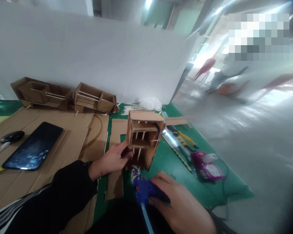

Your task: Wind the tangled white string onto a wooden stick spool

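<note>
A small open-fronted cardboard box (146, 116) with thin wooden sticks across its compartments stands on the green table. My left hand (113, 159) grips the box's lower left side, with the thumb by the sticks. In my right hand (178, 198) is a blue hot glue gun (142, 191), fingers wrapped around its handle. A translucent glue stick (146, 217) runs out of the gun's rear. The nozzle end, speckled with pale bits, points at the lower opening of the box; whether it touches cannot be made out.
Two similar cardboard structures (42, 92) (95, 97) stand at the back left. A black phone (33, 146) lies on a cardboard sheet (70, 130). Pliers (188, 139) and a purple-and-white packet (207, 166) lie on the right, near the table edge. Loose sticks and a white plastic bag (150, 103) are behind.
</note>
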A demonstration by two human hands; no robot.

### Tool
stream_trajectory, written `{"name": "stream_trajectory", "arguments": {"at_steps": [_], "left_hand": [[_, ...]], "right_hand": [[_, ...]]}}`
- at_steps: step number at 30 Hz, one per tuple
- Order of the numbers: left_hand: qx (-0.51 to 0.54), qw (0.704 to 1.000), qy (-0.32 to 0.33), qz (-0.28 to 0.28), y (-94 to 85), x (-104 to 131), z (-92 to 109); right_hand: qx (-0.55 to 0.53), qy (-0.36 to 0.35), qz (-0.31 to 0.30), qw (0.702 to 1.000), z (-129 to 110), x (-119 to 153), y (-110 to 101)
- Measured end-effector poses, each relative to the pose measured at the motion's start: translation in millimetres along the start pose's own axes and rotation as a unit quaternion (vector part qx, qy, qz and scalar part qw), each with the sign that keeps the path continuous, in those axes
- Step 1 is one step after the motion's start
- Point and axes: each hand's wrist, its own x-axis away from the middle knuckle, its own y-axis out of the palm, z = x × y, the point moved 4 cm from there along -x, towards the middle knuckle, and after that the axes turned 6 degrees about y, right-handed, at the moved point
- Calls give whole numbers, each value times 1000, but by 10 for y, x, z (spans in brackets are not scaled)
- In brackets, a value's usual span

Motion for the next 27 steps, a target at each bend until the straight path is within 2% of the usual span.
{"name": "stream_trajectory", "arguments": {"at_steps": [13,27], "left_hand": [[-3,1000,2,-3,3,0,-1],[38,999,-11,-8,51,0,-25]], "right_hand": [[-4,14,-8,1000,30,0,25],[14,25,-4,1000,49,37,15]]}}
